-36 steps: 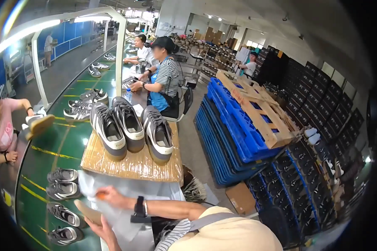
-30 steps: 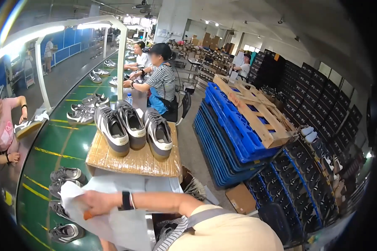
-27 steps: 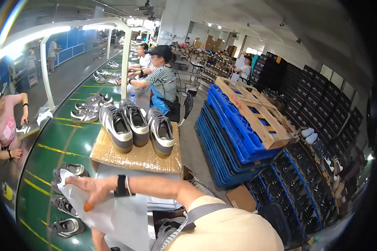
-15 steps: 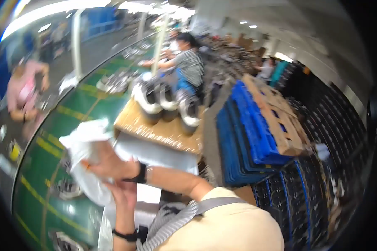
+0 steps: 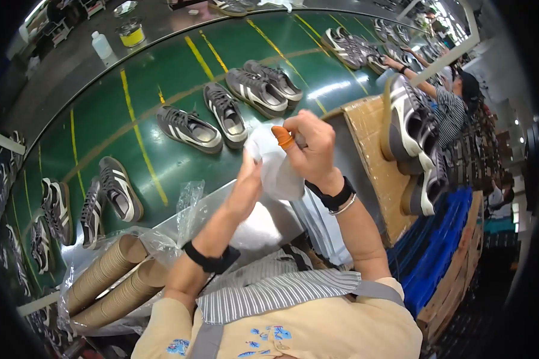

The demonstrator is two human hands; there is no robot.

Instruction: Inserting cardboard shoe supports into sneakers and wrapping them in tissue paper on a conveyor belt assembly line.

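Over the near edge of the green conveyor belt (image 5: 185,78), I hold a bunched sheet of white tissue paper (image 5: 281,176) in front of me. My right hand (image 5: 314,149) is closed on its upper right part, an orange finger cot (image 5: 283,137) on the thumb. On the paper's left side, my left hand (image 5: 247,185) presses against it with fingers partly hidden behind it. Just beyond the hands lie grey sneakers with white stripes, a single shoe (image 5: 188,128) and another (image 5: 224,113) among them.
Nested brown paper stacks (image 5: 111,272) in clear plastic lie at my left. To the right, sneakers (image 5: 410,119) stand on a cardboard box (image 5: 371,155), with blue crates (image 5: 437,245) beyond. A co-worker (image 5: 452,102) reaches over the belt at far right. More sneakers (image 5: 121,188) sit left.
My view has swung left and down toward the belt. The tissue paper, spread wide and blurred before, is now more bunched between my hands.
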